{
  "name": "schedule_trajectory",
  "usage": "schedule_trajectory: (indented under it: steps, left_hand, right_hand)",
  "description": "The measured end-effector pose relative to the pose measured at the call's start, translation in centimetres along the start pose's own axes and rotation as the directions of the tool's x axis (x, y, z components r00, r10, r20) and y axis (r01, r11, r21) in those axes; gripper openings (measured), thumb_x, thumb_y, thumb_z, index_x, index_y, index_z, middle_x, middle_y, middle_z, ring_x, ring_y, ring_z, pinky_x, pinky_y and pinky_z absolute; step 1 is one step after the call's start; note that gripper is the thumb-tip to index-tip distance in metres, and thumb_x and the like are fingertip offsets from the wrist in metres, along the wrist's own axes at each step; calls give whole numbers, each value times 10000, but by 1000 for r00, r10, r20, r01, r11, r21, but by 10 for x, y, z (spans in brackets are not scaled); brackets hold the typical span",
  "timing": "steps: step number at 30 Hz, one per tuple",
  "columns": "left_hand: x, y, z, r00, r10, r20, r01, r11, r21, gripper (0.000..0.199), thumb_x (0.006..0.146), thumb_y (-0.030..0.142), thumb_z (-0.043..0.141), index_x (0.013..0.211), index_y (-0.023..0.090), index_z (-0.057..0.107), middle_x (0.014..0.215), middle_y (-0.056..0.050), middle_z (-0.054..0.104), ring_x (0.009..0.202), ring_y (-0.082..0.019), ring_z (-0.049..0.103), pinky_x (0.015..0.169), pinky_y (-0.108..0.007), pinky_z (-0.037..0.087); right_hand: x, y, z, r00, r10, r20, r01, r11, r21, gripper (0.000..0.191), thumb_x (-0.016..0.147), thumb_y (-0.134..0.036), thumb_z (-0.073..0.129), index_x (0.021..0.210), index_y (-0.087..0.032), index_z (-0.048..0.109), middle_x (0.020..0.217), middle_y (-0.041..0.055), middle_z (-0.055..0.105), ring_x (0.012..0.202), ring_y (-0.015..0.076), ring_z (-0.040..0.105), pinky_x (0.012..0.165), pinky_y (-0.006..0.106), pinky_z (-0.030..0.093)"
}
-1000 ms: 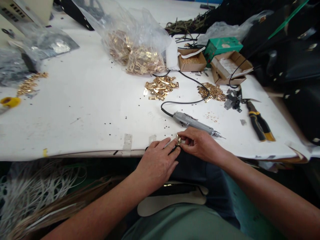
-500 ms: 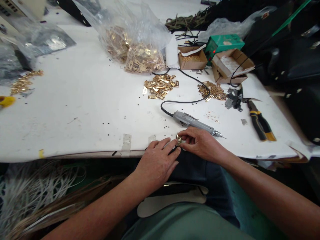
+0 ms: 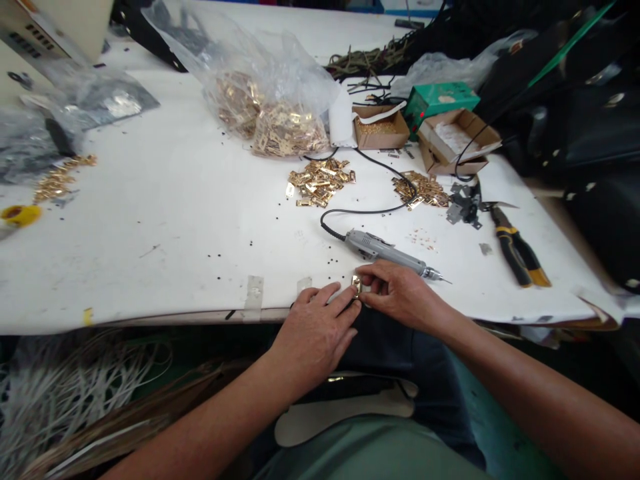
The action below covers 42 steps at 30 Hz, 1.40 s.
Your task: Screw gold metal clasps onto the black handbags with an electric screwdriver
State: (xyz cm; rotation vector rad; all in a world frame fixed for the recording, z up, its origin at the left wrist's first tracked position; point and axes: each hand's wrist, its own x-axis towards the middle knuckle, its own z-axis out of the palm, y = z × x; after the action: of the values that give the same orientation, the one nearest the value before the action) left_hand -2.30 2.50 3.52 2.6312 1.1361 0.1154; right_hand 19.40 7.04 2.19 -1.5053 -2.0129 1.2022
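At the table's front edge, my right hand (image 3: 393,290) pinches a small gold metal plate (image 3: 357,284) between thumb and fingers. My left hand (image 3: 317,325) lies palm down at the edge, its fingertips touching the plate's lower left side; what lies under the palm is hidden. Just behind my right hand rests a grey electric screwdriver (image 3: 390,253), its bit pointing right. Beyond it are two piles of gold plates, one in the middle (image 3: 321,181) and one to the right (image 3: 423,189).
Clear bags of gold parts (image 3: 290,130) stand at the back, beside a carton of small gold pieces (image 3: 381,130) and a green box (image 3: 441,103). Black-and-yellow pliers (image 3: 520,250) lie at the right near dark metal brackets (image 3: 464,205). The screwdriver's cable curves across the table.
The view has shifted slightly, so the table sits a little lower. The gold plate shows more of its face between my fingers; both hands keep nearly the same pose.
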Motion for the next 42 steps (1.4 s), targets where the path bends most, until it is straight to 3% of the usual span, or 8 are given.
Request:
schedule_trajectory:
  steps: [6,14,22,34,42]
  left_hand:
    - [1,0,0,1000,-5,6,5,1000,-1,403,978,359,607,1366,252,580,1522,-50,541,1347,-303,495,1009,-495,433]
    - [0,0,4,1000,-13,-21,13,1000,-17,404,989,352,592,1378,245,572,1515,-56,552,1356,-302,496,1019,-495,422]
    - [-2,0,6,999,-23,-31,22,999,-41,394,997,346,577,1380,252,576,1520,-38,550,1375,-295,482,1034,-508,415]
    - [-2,-2,10,997,-16,-75,13,999,-40,380,984,334,601,1357,261,596,1516,-45,556,1361,-295,500,1021,-500,422]
    - [-2,-1,10,998,-23,-54,20,998,-54,393,988,333,593,1373,252,582,1527,-43,546,1363,-305,493,1028,-515,410]
  right_hand:
    - [-1,-1,-1,999,15,-37,-16,999,-39,206,836,-227,726,1037,-184,748,850,17,673,682,136,596,632,267,480]
    - [1,-1,-3,1000,10,0,-10,1000,-17,221,858,-194,734,1076,-187,769,853,15,666,714,141,595,672,276,478]
    - [-7,-1,3,992,4,-129,-15,996,-83,200,821,-206,800,1016,-170,775,796,3,652,690,141,579,651,274,452]
    - [-9,4,5,990,-55,-133,56,998,2,252,837,-157,792,1087,-187,790,817,5,668,719,138,579,676,261,457]
    - [-6,3,2,995,-59,-84,56,998,-38,216,846,-166,775,1056,-212,799,819,10,678,717,149,585,672,276,461]
